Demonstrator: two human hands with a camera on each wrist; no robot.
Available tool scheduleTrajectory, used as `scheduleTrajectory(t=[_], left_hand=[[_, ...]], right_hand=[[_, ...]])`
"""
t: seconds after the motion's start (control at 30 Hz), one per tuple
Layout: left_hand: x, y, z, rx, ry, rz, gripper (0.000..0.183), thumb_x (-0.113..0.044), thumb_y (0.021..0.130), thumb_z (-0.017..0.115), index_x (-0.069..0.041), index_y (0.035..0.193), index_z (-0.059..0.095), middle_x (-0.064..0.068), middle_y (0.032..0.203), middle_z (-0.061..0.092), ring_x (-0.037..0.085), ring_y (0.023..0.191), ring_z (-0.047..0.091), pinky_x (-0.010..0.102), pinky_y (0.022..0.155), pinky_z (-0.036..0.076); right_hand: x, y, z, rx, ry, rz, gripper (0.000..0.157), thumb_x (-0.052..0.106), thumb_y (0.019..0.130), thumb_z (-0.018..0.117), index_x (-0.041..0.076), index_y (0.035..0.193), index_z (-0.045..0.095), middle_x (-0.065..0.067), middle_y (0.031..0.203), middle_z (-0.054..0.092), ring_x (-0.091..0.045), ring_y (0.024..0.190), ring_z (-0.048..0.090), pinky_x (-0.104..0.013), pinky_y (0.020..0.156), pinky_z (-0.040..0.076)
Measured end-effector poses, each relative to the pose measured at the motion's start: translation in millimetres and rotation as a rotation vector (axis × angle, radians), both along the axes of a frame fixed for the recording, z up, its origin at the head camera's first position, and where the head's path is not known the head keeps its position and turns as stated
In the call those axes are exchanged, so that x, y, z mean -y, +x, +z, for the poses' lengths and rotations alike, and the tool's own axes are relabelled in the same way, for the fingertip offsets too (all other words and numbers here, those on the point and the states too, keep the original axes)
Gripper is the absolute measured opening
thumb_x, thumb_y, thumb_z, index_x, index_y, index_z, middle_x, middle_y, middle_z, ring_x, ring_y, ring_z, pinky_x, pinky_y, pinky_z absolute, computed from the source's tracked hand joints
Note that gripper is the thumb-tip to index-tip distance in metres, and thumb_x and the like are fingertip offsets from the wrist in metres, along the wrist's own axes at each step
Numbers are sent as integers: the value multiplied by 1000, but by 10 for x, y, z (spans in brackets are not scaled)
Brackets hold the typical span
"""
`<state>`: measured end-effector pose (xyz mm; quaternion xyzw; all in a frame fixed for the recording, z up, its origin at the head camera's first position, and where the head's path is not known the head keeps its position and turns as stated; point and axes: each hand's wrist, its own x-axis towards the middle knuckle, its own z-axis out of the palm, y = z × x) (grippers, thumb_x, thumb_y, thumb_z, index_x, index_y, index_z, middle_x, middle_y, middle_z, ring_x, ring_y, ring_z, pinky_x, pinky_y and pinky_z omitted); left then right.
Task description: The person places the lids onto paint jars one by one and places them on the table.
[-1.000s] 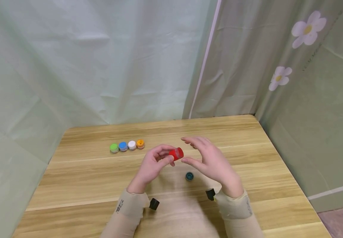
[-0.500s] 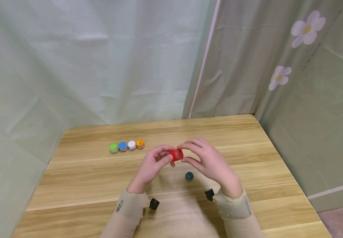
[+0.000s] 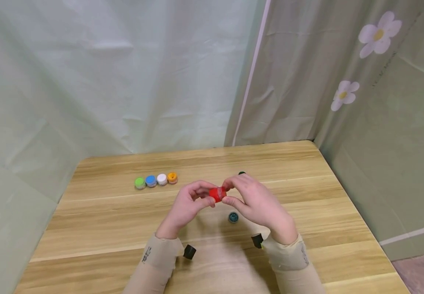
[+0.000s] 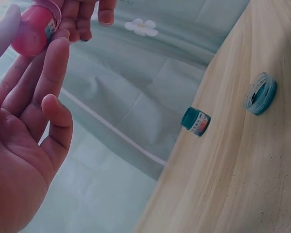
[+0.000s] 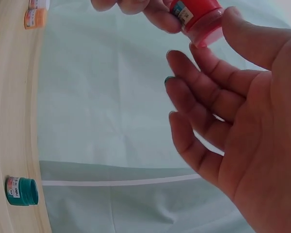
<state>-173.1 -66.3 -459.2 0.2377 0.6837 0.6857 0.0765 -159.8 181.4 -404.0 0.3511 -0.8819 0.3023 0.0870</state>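
My left hand (image 3: pixel 182 207) grips a small red paint jar (image 3: pixel 215 194) above the middle of the table, the jar lying on its side. From the right, my right hand (image 3: pixel 265 204) pinches the jar's lid end between thumb and forefinger; its other fingers are spread apart in the right wrist view. A paper label shows on the red jar (image 5: pixel 186 13). Below the hands a loose teal lid (image 3: pixel 233 217) lies on the table with its hollow side up. An uncapped dark green paint jar (image 4: pixel 198 122) stands upright farther back, mostly hidden behind my right hand in the head view.
Toward the back left, several capped jars form a row: green (image 3: pixel 140 183), blue (image 3: pixel 151 181), white (image 3: pixel 162 179) and orange (image 3: pixel 172 178). The wooden table (image 3: pixel 98 220) meets a pale curtain (image 3: pixel 160 81) along its back edge. Black wrist cameras (image 3: pixel 189 252) hang under both sleeves.
My right hand has come left from beside the red jar, and its thumb and forefinger have closed on the lid end. The green jar's top now peeks out behind that hand.
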Motion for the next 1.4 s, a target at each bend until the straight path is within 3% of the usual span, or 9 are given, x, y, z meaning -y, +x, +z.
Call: scheduleTrajectory(t=[0.3,0.47,0.93,1.2,1.4], left_hand=[[-15,-6,18,-17,-22,7,25,-6,98,77,0,122,74,9,105,80,25,85,71,44,91,51],[-27,-16,26,-27,-15,0,27,-7,96,81,0,121,75,8,104,81,25,86,72,38,85,56],[-30,-51,7,-80,-20,32,38,-24,90,88,-4,120,77,8,112,81,27,91,73,35,84,56],[-25,-51,-30,-105,-31,46,28,-10,94,84,-6,120,75,5,109,81,26,89,71,36,86,53],[-9,-43,-51,-76,-62,60,34,-6,92,84,-11,124,74,5,111,80,26,91,65,35,81,51]], right_hand=[[22,11,-16,83,26,-8,15,30,107,68,21,117,62,11,109,64,-7,107,62,-35,92,55],[19,14,-11,99,41,-7,14,31,108,66,21,117,61,11,109,64,-6,107,62,-35,91,54],[2,-12,33,93,66,-22,22,36,108,65,19,122,61,10,109,66,-6,103,63,-34,89,55],[-3,-20,-7,79,27,-32,25,40,106,69,22,122,63,13,109,66,-7,104,63,-33,88,55],[-3,-14,-47,26,-3,-26,32,36,101,78,20,126,67,13,110,69,-7,104,63,-33,88,56]])
